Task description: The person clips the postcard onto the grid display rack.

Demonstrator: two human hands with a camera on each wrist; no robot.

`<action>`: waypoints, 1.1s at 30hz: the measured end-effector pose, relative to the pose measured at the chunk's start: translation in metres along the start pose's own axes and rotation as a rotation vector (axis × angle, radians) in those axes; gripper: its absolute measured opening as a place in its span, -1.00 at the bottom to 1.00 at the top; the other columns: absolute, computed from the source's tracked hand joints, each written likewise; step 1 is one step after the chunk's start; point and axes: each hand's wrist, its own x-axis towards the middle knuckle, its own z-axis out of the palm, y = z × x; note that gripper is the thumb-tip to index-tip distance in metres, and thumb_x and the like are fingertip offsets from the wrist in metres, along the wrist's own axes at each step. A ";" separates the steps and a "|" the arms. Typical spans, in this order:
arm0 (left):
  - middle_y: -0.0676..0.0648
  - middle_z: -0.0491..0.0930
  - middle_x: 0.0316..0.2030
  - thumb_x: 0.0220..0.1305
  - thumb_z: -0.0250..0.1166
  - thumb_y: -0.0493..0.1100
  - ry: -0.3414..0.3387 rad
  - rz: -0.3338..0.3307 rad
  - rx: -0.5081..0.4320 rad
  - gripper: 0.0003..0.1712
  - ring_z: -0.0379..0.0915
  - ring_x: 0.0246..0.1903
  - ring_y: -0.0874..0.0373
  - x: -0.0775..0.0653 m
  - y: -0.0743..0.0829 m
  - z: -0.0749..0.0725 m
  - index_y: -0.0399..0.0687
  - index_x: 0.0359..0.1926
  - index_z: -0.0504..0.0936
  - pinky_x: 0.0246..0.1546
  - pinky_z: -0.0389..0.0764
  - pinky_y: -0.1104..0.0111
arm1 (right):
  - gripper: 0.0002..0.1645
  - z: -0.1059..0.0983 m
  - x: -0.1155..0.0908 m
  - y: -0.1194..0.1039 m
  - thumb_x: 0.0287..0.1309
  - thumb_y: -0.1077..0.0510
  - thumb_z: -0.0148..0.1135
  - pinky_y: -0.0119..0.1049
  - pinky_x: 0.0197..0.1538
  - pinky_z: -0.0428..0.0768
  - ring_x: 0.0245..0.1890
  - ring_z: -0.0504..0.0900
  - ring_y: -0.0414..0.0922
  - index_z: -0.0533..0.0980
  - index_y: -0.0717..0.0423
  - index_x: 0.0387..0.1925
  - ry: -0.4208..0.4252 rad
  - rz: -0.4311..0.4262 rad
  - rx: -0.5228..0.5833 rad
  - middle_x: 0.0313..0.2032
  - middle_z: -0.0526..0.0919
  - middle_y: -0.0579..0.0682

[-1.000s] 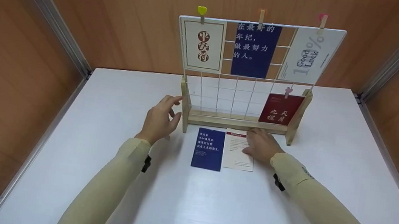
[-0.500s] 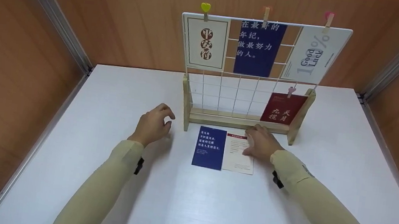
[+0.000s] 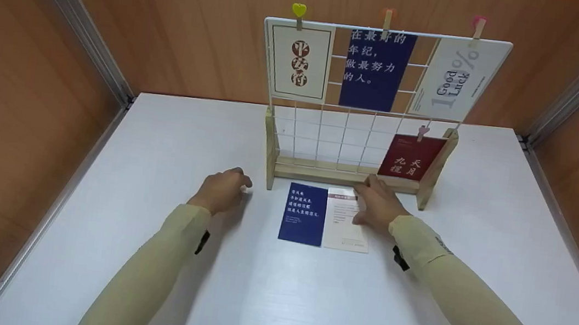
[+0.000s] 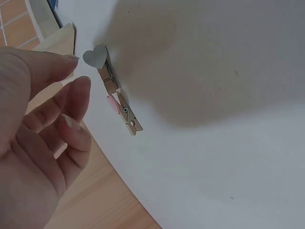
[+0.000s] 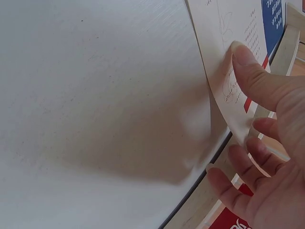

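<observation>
In the head view my left hand (image 3: 219,191) is low over the table, left of the wire grid rack (image 3: 315,175). Its fingers are loosely bent with nothing between them. Just beyond its fingertips in the left wrist view lie two small wooden clothespins, one with a silver heart (image 4: 95,57), the other with a pink heart (image 4: 113,104). My right hand (image 3: 381,202) pinches the upper right corner of a cream printed card (image 3: 339,229), thumb on top and fingers at the far edge. In the right wrist view the card's edge (image 5: 209,81) curves up off the table there.
A navy card (image 3: 302,225) lies left of the cream one. Clipped along the rack's top are a white card (image 3: 316,55), another navy card (image 3: 366,97) and a Good Luck card (image 3: 432,105); a red card (image 3: 407,149) hangs lower right. Wood panels (image 3: 201,25) stand behind.
My left hand has moved away from the rack's left post and down toward the table, its fingers bending more. The right hand stays at the cream card, its fingers shifting slightly.
</observation>
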 end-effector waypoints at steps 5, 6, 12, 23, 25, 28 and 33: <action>-0.17 0.66 -0.10 0.29 0.29 -0.38 -0.010 -0.020 0.055 -0.75 0.63 -0.09 -0.06 0.000 0.001 0.005 -0.24 -0.02 0.70 -0.07 0.61 0.16 | -0.06 0.000 0.000 -0.001 -0.21 0.10 0.64 -0.02 0.18 0.39 0.04 0.34 0.06 0.44 0.28 0.25 -0.003 0.018 0.049 0.04 0.33 0.13; -0.17 0.66 -0.10 0.29 0.29 -0.39 -0.010 -0.024 0.061 -0.76 0.63 -0.09 -0.06 0.000 0.001 0.006 -0.24 -0.03 0.71 -0.06 0.60 0.17 | -0.07 0.000 0.000 -0.001 -0.21 0.10 0.64 -0.02 0.19 0.39 0.05 0.33 0.06 0.44 0.27 0.25 -0.006 0.027 0.056 0.05 0.32 0.12; -0.18 0.69 -0.15 0.28 0.29 -0.40 -0.013 -0.043 0.045 -0.80 0.63 -0.14 -0.03 0.001 -0.001 0.011 -0.26 -0.09 0.73 -0.08 0.61 0.17 | -0.07 0.001 0.001 -0.001 -0.18 0.09 0.63 -0.02 0.23 0.38 0.09 0.33 0.05 0.42 0.24 0.26 -0.009 0.055 0.059 0.09 0.33 0.11; -0.10 0.65 -0.37 0.32 0.24 -0.38 -0.055 -0.087 -0.015 -0.90 0.51 -0.41 0.09 0.005 0.004 0.011 -0.24 -0.24 0.69 -0.28 0.60 0.18 | 0.00 0.001 0.001 -0.002 -0.19 0.09 0.63 -0.01 0.28 0.33 0.12 0.34 0.07 0.38 0.26 0.31 0.003 0.040 0.001 0.10 0.37 0.16; -0.10 0.63 -0.39 0.32 0.23 -0.38 -0.050 -0.086 -0.039 -0.93 0.51 -0.42 0.08 0.005 0.006 0.011 -0.24 -0.24 0.65 -0.29 0.60 0.18 | 0.00 0.000 0.001 -0.002 -0.19 0.10 0.63 -0.01 0.27 0.34 0.11 0.34 0.07 0.37 0.26 0.32 0.010 0.033 -0.004 0.09 0.36 0.16; -0.09 0.60 -0.42 0.32 0.23 -0.38 -0.046 -0.091 -0.110 -0.96 0.50 -0.44 0.07 0.005 0.007 0.011 -0.24 -0.26 0.61 -0.33 0.58 0.19 | -0.04 0.000 0.000 -0.002 -0.17 0.11 0.63 0.00 0.23 0.38 0.08 0.35 0.08 0.41 0.26 0.29 0.028 0.016 -0.015 0.07 0.36 0.17; -0.08 0.61 -0.36 0.30 0.29 -0.36 -0.022 -0.100 -0.282 -0.93 0.52 -0.33 0.05 0.004 0.010 0.011 -0.24 -0.21 0.66 -0.23 0.57 0.19 | -0.17 -0.002 -0.002 -0.003 -0.09 0.15 0.58 0.00 0.21 0.41 0.08 0.38 0.08 0.44 0.23 0.25 0.049 0.012 -0.025 0.06 0.36 0.17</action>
